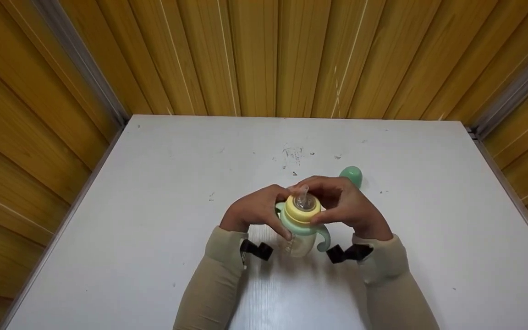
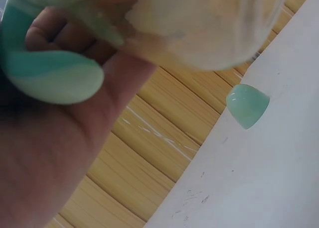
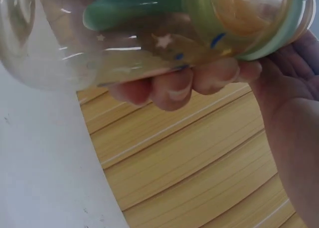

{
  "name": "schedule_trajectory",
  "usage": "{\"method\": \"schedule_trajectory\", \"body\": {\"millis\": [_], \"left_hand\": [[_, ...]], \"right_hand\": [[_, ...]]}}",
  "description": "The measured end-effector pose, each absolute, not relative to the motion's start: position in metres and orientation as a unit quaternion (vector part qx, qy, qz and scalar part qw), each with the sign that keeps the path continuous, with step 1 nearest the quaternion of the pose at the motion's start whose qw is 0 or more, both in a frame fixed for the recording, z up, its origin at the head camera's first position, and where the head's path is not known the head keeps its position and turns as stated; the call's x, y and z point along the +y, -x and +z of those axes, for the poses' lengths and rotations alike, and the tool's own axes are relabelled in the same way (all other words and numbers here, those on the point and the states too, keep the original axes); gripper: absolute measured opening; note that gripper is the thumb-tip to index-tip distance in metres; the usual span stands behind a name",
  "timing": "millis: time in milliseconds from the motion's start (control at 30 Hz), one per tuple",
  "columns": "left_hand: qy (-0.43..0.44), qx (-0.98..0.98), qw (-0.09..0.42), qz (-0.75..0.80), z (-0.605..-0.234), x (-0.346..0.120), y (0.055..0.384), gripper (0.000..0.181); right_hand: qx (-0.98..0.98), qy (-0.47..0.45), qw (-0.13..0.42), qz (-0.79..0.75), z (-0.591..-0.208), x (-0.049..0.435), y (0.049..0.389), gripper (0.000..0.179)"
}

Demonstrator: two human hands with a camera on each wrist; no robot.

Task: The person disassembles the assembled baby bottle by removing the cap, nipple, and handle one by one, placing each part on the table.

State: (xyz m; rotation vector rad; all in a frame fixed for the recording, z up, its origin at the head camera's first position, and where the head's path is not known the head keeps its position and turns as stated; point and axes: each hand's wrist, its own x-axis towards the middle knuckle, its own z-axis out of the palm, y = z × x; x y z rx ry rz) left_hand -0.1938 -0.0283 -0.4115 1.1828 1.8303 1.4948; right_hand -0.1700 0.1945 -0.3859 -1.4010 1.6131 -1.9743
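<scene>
Between both hands a baby bottle (image 1: pixel 301 229) is held above the table, leaning slightly, its clear nipple up. It has a yellow collar ring (image 1: pixel 297 213), green side handles (image 1: pixel 324 238) and a clear body with small star prints, seen in the right wrist view. My left hand (image 1: pixel 260 208) grips the bottle's body from the left, thumb in front and fingers behind. With thumb and fingers my right hand (image 1: pixel 344 201) holds the yellow collar ring from the right. Beyond the right hand stands a green domed cap (image 1: pixel 352 175), partly hidden by that hand in the head view.
The white table (image 1: pixel 154 183) carries dark scuff marks near its middle. Yellow wood-patterned panels (image 1: pixel 255 55) rise behind it and at both sides, with grey metal posts at the back corners. A black wrist mount (image 1: pixel 257 250) sits at each sleeve.
</scene>
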Motion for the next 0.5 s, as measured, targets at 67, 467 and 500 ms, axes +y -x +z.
{"method": "schedule_trajectory", "body": {"millis": [67,467,500], "left_hand": [[-0.437,0.684,0.230,0.537,-0.408,-0.028,0.192,0.055],[-0.369,0.751,0.126,0.533,-0.396,-0.026,0.185,0.059],[-0.363,0.754,0.115,0.535,-0.396,-0.026,0.185,0.060]], "right_hand": [[0.564,0.473,0.107,-0.668,-0.383,0.197,0.168,0.049],[0.643,0.391,0.033,-0.657,-0.376,0.200,0.164,0.064],[0.646,0.385,0.027,-0.659,-0.376,0.199,0.164,0.065]]}}
